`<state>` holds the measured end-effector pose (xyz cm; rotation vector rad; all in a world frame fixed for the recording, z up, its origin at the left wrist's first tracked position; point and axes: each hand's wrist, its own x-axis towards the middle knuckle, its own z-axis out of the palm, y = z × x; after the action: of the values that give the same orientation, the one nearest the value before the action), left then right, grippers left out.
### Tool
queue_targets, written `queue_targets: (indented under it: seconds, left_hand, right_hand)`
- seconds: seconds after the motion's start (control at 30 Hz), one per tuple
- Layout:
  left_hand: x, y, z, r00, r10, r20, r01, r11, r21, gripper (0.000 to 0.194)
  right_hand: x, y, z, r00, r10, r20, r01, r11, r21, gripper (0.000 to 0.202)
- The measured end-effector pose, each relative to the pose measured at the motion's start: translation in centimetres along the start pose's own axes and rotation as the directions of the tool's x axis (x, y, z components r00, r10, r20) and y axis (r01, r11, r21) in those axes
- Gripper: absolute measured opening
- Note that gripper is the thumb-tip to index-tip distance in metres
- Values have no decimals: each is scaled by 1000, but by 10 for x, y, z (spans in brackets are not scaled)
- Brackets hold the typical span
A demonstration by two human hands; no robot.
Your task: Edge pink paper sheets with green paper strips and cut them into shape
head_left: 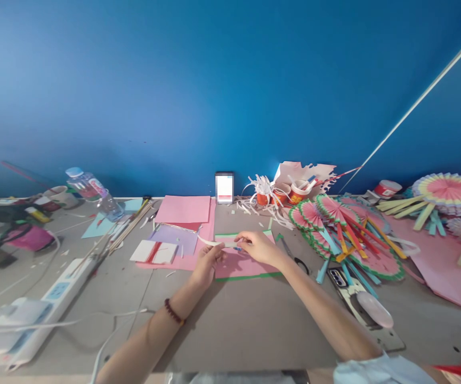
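Note:
A narrow white strip (pixel 211 242) is pinched between the thumb and fingers of my left hand (pixel 206 262), its loose end curling up to the left. My right hand (pixel 257 247) is close by on the right, thumb and fingertips pressed together; what they hold is too small to make out. Beneath both hands lies a pink paper sheet (pixel 230 268) with green bands along its upper and lower edges. A small blue mark or bit shows under the right fingertips. Scissors (pixel 300 264) with dark handles rest just right of this sheet.
Left of my hands are stacked pink paper (pixel 184 209), a purple sheet (pixel 182 240) and a white and red pad (pixel 154 252). Farther left are a bottle (pixel 88 184) and a power strip (pixel 56 290). Pleated paper fans (pixel 338 213) and a phone (pixel 338 277) lie right. Behind stand paper cups (pixel 297 193).

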<state>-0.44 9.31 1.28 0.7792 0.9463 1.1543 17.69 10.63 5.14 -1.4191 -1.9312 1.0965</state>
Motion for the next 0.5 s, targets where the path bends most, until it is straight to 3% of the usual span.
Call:
queue_targets:
  seconds: [0.3,0.5]
  left_hand:
    - [2,-6,-3,998,47,34,-46,999,-20,29]
    - [2,-9,-4,991,127,44,-127,992,-22,26]
  right_hand:
    - [1,-1,-4,998,40,43,-41,999,28,15]
    - [0,-2,1,999,-32,-4,32,998,58,14]
